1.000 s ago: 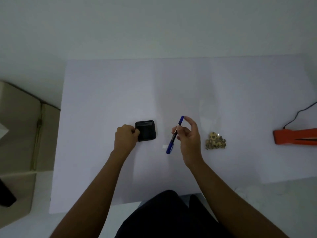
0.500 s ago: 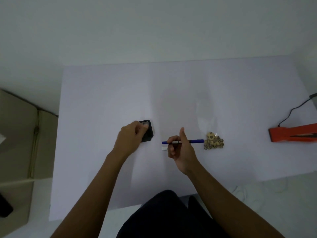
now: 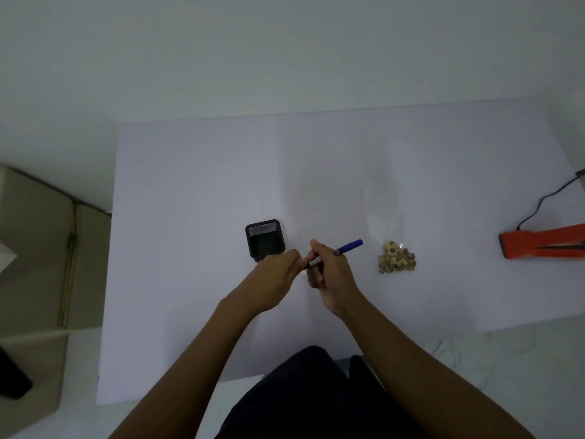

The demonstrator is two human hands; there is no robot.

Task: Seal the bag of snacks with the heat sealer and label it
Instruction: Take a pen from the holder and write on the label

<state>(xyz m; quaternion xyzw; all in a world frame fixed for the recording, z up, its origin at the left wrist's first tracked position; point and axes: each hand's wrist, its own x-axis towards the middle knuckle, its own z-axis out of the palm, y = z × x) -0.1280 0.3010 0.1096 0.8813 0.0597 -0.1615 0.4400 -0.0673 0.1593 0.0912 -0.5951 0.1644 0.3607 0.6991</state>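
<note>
My right hand grips a blue pen that lies nearly level, its blue end pointing right toward the snacks. My left hand has its fingertips pinched on the pen's left end, just in front of a black square pen holder. A clear bag with a small heap of snacks lies flat on the white table, right of my hands. The orange heat sealer rests at the table's right edge, partly out of view. My hands cover the small white label.
A black cable runs from the sealer toward the back right. A beige box stands off the table on the left, with a dark object below it. White cords lie on the floor at the right.
My left hand left the black holder and moved right to the pen's left end. My right hand kept the pen and tilted its blue end slightly upward.
</note>
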